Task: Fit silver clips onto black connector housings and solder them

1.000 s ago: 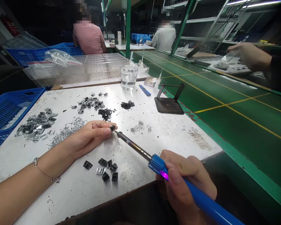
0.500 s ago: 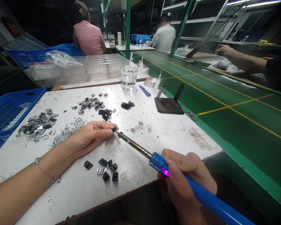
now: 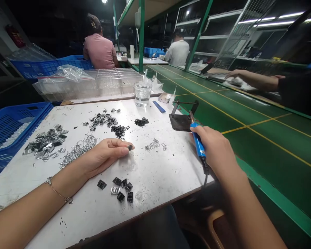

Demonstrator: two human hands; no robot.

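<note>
Between the thumb and fingers of my left hand (image 3: 110,154) is a small black part (image 3: 130,147), mostly covered by the fingertips. My right hand (image 3: 214,145) grips a blue-handled soldering iron (image 3: 199,143), its tip up against the dark metal iron stand (image 3: 181,122) at the table's right edge. Below my left hand lie several black-and-metal clips (image 3: 120,197). Thin bent wire pieces (image 3: 79,148) are heaped behind my left forearm, with a smaller scatter of wires (image 3: 152,145) right of the hand.
Farther back are piles of metal clips (image 3: 45,141), tiny black pieces (image 3: 118,131) and a glass cup of liquid (image 3: 142,93). A blue basket (image 3: 15,117) stands left; clear plastic trays (image 3: 114,81) line the back. Other people sit beyond, and a co-worker's arm (image 3: 254,80) shows at right.
My right hand has carried the soldering iron away from the small part, rightward and back to the stand. My left hand still pinches the part. The view has shifted slightly.
</note>
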